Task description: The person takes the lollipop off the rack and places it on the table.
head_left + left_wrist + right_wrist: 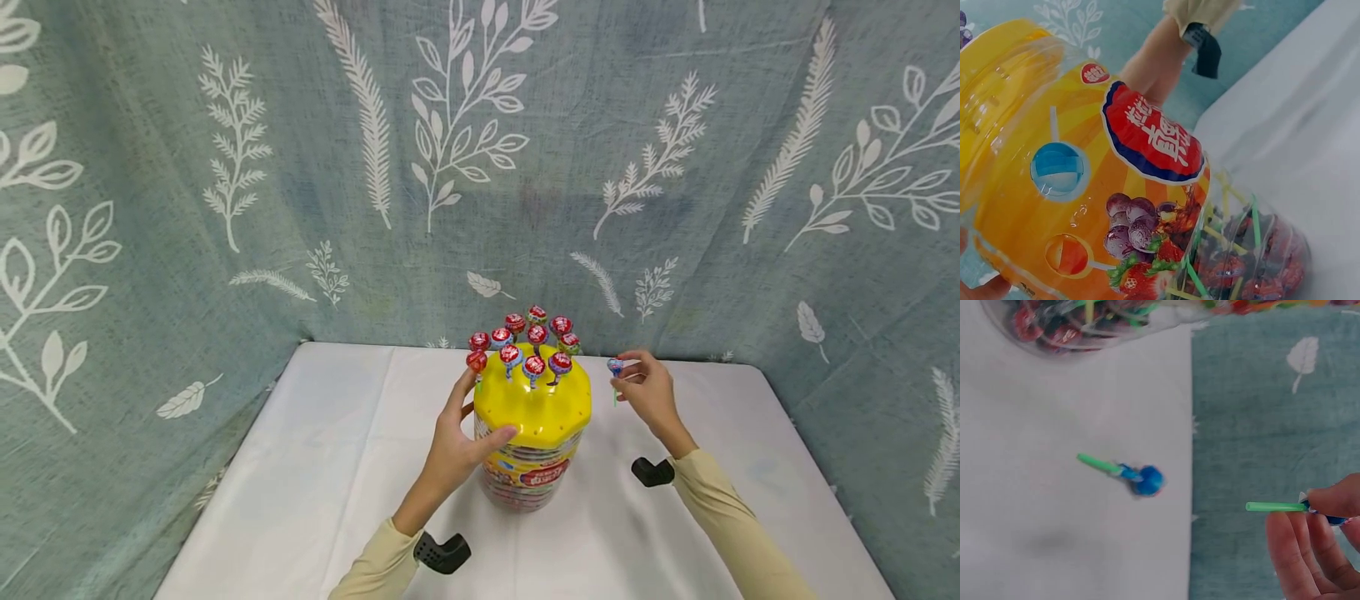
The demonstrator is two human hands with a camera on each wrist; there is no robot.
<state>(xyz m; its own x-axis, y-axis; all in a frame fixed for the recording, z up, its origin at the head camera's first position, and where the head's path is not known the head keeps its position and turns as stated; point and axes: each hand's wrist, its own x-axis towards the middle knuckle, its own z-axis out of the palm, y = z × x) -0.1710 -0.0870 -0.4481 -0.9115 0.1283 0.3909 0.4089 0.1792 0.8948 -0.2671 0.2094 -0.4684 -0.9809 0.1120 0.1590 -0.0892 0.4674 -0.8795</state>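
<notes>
A clear plastic lollipop jar (525, 475) with a yellow lid (517, 408) stands on the table, several wrapped lollipops (534, 367) upright in its lid. My left hand (455, 442) holds the jar by its left side, thumb along the lid's front edge and fingers round the far side. To the right of the jar, my right hand (649, 392) pinches a blue-wrapped lollipop (615, 367) just below its head. Its green stick (1272, 507) points away from the fingers in the right wrist view. Fruit pictures and a red label (1154, 134) cover the jar's side.
Another blue lollipop (1147, 480) with a green stick shows over the white tablecloth in the right wrist view. More lollipops (1260, 262) fill the bottom of the jar. A green leaf-patterned curtain (480, 167) surrounds the white table (315, 467).
</notes>
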